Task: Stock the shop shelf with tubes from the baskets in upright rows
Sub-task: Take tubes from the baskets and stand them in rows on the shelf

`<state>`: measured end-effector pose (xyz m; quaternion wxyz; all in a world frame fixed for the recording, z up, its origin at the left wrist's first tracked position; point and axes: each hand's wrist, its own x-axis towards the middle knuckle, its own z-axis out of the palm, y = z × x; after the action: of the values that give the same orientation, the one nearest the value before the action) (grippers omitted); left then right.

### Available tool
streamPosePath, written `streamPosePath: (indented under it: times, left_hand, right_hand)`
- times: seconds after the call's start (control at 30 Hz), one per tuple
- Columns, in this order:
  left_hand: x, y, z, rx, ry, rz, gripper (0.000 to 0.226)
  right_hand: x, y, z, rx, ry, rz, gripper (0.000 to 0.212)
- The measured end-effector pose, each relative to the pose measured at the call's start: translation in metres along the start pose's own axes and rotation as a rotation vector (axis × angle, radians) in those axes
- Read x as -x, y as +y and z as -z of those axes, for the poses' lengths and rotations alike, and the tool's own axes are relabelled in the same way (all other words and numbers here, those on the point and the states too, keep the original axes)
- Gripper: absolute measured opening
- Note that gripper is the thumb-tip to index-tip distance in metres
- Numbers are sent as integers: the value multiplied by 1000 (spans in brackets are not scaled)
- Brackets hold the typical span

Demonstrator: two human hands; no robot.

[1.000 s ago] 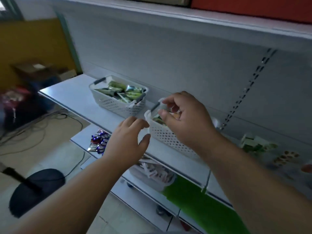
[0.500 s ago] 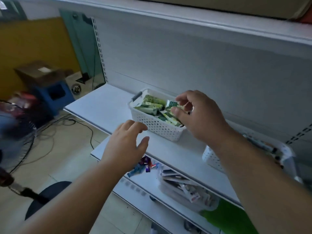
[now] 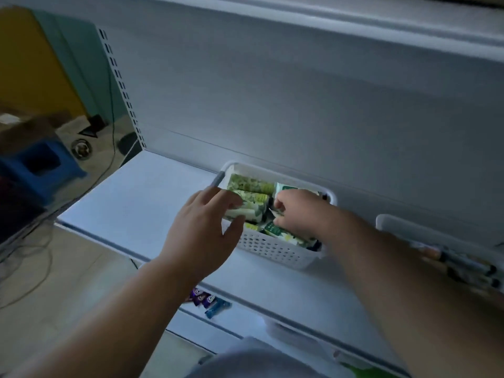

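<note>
A white perforated basket [image 3: 272, 249] stands on the white shelf [image 3: 141, 192] against the back panel. It is full of green and white tubes [image 3: 252, 186] lying flat. My left hand [image 3: 204, 230] reaches over the basket's left rim with fingers spread, its fingertips on the top tubes. My right hand [image 3: 298, 214] dips into the basket's right half, with fingers and thumb curled down and pinching a green tube [image 3: 283, 233]. The fingertips are partly hidden among the tubes.
A second white basket [image 3: 395, 222] with darker items sits to the right on the same shelf. Wrapped sweets [image 3: 207, 300] lie on the lower shelf. A blue stool [image 3: 41, 165] and cables are on the floor at left.
The view has swung left and closer to the left basket. My right hand dropped from above its rim into the tubes. My left hand moved forward from below the shelf edge onto the basket.
</note>
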<state>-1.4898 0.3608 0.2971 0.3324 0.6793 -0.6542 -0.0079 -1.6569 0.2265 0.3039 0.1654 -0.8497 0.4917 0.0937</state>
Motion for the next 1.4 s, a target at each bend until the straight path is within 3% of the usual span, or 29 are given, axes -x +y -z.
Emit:
streamPosePath:
  times: [0.07, 0.17, 0.33, 0.4, 0.6, 0.7, 0.87, 1.0, 1.07, 1.13, 1.23, 1.4]
  left_hand:
    - [-14, -14, 0, 25, -52, -72, 19]
    - [-38, -30, -1, 9, -149, -163, 20]
    - [-72, -44, -14, -191, -438, -249, 24]
    - [-81, -39, -18, -291, -560, -286, 26]
    - [-104, -27, -30, -507, -876, -390, 40]
    - [-101, -27, -23, -326, -844, -322, 34]
    - [-76, 11, 0, 61, -520, -367, 31]
    - [-41, 70, -10, 209, -584, -490, 25]
    - [-22, 100, -23, 280, -654, -533, 19]
    - [-1, 137, -37, 271, -692, -583, 28]
    - [36, 202, -54, 252, -700, -641, 47]
    - [85, 306, -74, 269, -730, -732, 52]
  right_hand:
    - [-1, -9, 2, 52, 4, -105, 9]
    - [6, -19, 6, 66, 68, -224, 16]
    - [38, -31, 13, -299, 570, -152, 3]
    - [58, -39, 9, -425, 727, -138, 15]
    - [100, -59, -10, -790, 777, -277, 13]
    - [115, -58, -18, -1015, 815, -300, 27]
    - [147, -41, -23, -1333, 940, -350, 47]
    - [192, -17, -31, -1526, 1029, -343, 46]
    - [227, 0, -36, -1545, 1059, -353, 45]
    - [271, 20, -42, -1515, 1087, -379, 44]
    - [342, 54, -53, -1308, 1104, -473, 37]
    - [444, 124, -59, -1044, 1077, -633, 17]
